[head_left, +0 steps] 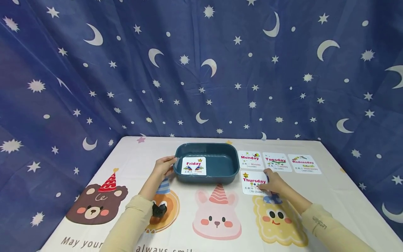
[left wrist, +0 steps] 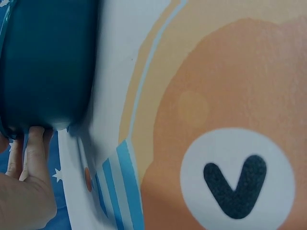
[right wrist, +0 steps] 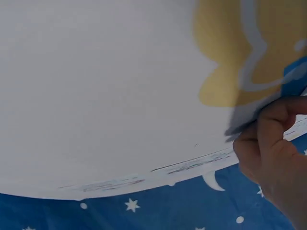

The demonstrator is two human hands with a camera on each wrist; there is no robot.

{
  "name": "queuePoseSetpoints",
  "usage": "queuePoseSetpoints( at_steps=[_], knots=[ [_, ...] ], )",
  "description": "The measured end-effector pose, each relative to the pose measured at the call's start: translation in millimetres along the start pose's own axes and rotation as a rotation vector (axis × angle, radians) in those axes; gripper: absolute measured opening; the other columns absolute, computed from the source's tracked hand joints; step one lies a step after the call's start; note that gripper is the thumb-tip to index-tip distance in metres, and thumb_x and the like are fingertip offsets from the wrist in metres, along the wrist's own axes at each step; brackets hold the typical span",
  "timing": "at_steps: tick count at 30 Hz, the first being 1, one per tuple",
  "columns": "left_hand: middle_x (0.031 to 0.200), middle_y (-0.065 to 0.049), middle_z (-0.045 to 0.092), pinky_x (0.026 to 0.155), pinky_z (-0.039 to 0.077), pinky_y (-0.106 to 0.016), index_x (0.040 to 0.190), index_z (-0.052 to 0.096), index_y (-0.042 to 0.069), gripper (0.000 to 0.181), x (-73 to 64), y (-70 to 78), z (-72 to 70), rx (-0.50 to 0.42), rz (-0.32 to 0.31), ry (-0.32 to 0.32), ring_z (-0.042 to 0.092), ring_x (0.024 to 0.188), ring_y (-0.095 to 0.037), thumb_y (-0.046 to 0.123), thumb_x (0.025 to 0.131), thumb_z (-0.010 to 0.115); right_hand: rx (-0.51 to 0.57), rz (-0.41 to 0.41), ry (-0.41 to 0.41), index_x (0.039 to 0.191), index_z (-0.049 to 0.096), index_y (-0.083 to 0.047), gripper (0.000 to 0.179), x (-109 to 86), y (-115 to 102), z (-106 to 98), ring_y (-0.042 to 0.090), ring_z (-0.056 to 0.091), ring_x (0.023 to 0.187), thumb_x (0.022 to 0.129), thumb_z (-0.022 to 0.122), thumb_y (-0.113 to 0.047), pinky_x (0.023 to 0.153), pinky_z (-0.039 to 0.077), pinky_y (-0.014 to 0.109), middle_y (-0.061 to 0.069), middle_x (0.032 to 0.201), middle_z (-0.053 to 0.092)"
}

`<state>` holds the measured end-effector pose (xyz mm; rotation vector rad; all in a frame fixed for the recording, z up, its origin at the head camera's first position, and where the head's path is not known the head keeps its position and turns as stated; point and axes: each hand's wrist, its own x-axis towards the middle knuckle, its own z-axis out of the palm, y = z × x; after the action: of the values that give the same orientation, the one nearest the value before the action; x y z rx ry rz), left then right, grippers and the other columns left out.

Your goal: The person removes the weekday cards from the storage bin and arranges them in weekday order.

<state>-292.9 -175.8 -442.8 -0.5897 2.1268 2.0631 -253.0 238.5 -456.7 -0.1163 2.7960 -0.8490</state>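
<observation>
A dark teal rectangular basin (head_left: 220, 179) stands near the middle of the table, and its side fills the left of the left wrist view. My left hand (head_left: 163, 168) grips its left end, fingers against the outer wall and thumb by the rim. Inside lies a Friday card (head_left: 193, 166), toward the front left. Right of the basin, my right hand (head_left: 277, 183) pinches the right edge of a Thursday card (head_left: 250, 182). Above it, a Monday card (head_left: 250, 159), a Tuesday card (head_left: 277, 162) and a Wednesday card (head_left: 304, 164) lie in a row.
The white tablecloth (head_left: 132, 154) carries printed cartoon animals and lettering. A small black object (head_left: 159, 209) shows beside the left sleeve. Behind the table's far edge hangs a blue curtain (head_left: 201, 70) with moons and stars.
</observation>
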Motion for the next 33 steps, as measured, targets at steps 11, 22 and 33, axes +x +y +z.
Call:
queuePoseSetpoints(
  at_steps=[11,22,33],
  knots=[
    [0.135,-0.018,0.051,0.061,0.05,-0.014,0.132,0.052,0.002,0.041,0.4,1.1,-1.6,0.005,-0.011,0.003,0.061,0.089,-0.013,0.015,0.093,0.059,0.271,0.054,-0.134,0.137,0.014,0.013,0.084,-4.8,1.1,-10.3,0.01,0.038,0.054,0.085,0.07,-0.023,0.051,0.038,0.02,0.008,0.081,0.04],
    [0.126,-0.012,0.055,0.06,0.049,-0.014,0.133,0.05,0.001,0.043,3.3,11.0,-1.0,-0.023,-0.01,-0.014,0.06,0.082,-0.009,0.016,0.093,0.059,0.259,0.119,-0.005,0.121,0.026,0.01,0.061,3.1,-2.0,-3.3,0.03,0.049,0.083,0.085,0.066,-0.02,0.069,0.043,0.03,0.025,0.101,0.044],
    [0.126,-0.011,0.054,0.06,0.049,-0.014,0.132,0.051,0.001,0.043,-4.2,3.4,0.5,-0.017,-0.017,-0.018,0.061,0.084,-0.01,0.016,0.093,0.06,0.337,-0.04,-0.074,0.11,0.045,0.005,0.032,-37.3,-32.8,-9.9,0.009,0.034,0.051,0.092,0.057,-0.018,0.047,0.032,0.02,0.0,0.068,0.04]
  ],
)
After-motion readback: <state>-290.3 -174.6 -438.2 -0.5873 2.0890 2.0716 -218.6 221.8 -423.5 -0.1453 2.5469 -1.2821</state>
